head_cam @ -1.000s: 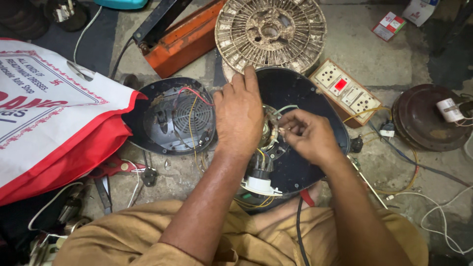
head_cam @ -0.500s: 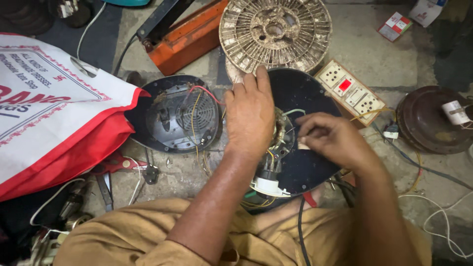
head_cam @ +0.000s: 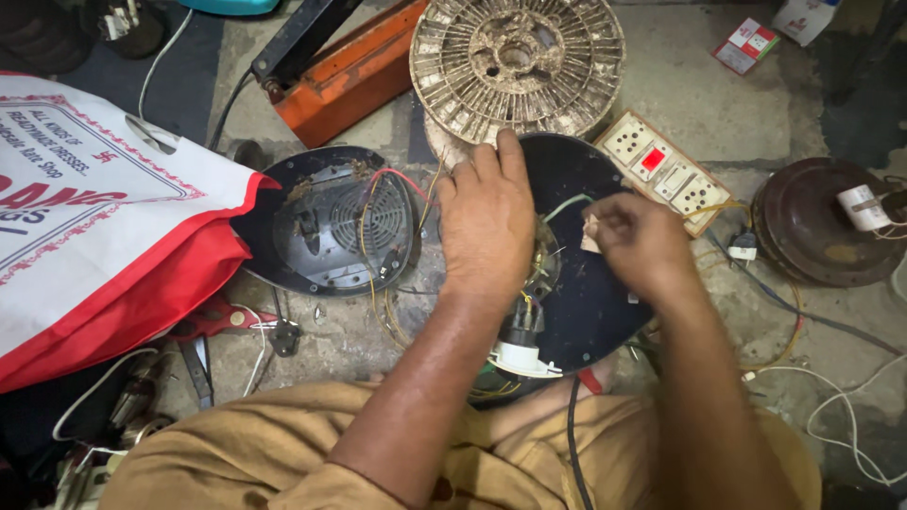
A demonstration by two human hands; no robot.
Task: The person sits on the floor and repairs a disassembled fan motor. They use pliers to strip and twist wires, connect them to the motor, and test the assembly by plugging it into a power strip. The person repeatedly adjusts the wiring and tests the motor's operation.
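Tan cloth covers the person's lap at the near edge, and against it, on the concrete floor [head_cam: 718, 113], rests the black round housing [head_cam: 586, 302], open side up, with a white socket fitting [head_cam: 515, 359] at its near rim. The left hand [head_cam: 487, 227] lies flat, fingers together, pressing on the housing's left half. The right hand [head_cam: 638, 241] sits over the centre-right, fingertips pinched together on a small pale piece joined to thin wires [head_cam: 567, 203]; exactly what is pinched cannot be told. Judged from its look, the housing is a rigid, light shell, best steadied at the rim, while the wiring is soft and thin, liable to snap at its joints, and should be taken close to the connector rather than pulled. Left of the housing lies a second black shell with a grille [head_cam: 331, 222], trailing red and yellow leads. Red-handled pliers [head_cam: 222, 319] lie near left, beside a red-and-white bag [head_cam: 104, 246]. Farther off: a switch-and-socket board [head_cam: 666, 170], a brown disc [head_cam: 817, 222] at right, a dusty slotted wheel [head_cam: 518, 61], and an orange case [head_cam: 350, 80].
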